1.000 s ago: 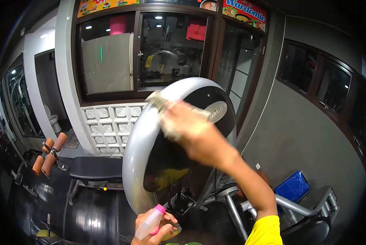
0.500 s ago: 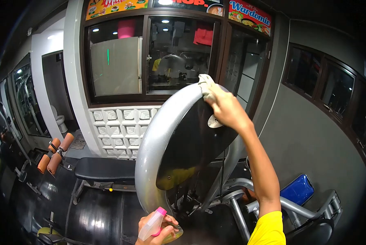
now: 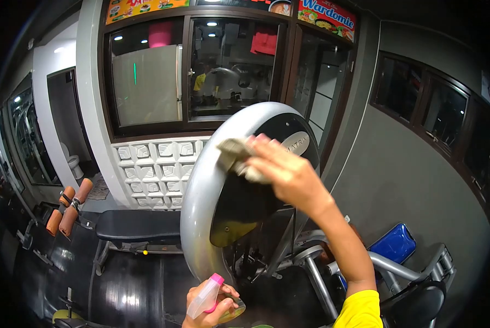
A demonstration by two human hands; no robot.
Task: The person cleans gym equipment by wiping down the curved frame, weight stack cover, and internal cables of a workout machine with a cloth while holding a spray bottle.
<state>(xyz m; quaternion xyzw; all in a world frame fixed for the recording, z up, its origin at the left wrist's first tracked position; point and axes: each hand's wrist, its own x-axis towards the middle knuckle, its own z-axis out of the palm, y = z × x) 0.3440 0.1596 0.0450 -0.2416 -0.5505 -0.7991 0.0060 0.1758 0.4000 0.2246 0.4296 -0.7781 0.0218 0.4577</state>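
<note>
A tall gym machine (image 3: 199,191) with a curved silver frame and a black panel stands in front of me. My right hand (image 3: 289,172) presses a crumpled, greyish cloth (image 3: 235,154) against the left part of its frame, where silver meets black. An oval badge (image 3: 297,144) shows on the panel just above that hand. Low in the view, my left hand (image 3: 211,307) grips a spray bottle (image 3: 205,299) with a pink nozzle and a clear body, close to the frame's lower end.
A black padded bench (image 3: 138,225) stands left of the machine. Orange foam rollers (image 3: 68,214) are farther left. On the right are a blue pad (image 3: 394,243) and silver machine tubing (image 3: 390,265). Behind are a patterned white block wall (image 3: 156,169) and a window (image 3: 231,71).
My right hand has slid the cloth from the top of the frame down and left along its edge, uncovering the badge. My left hand still holds the spray bottle. The view has shifted slightly.
</note>
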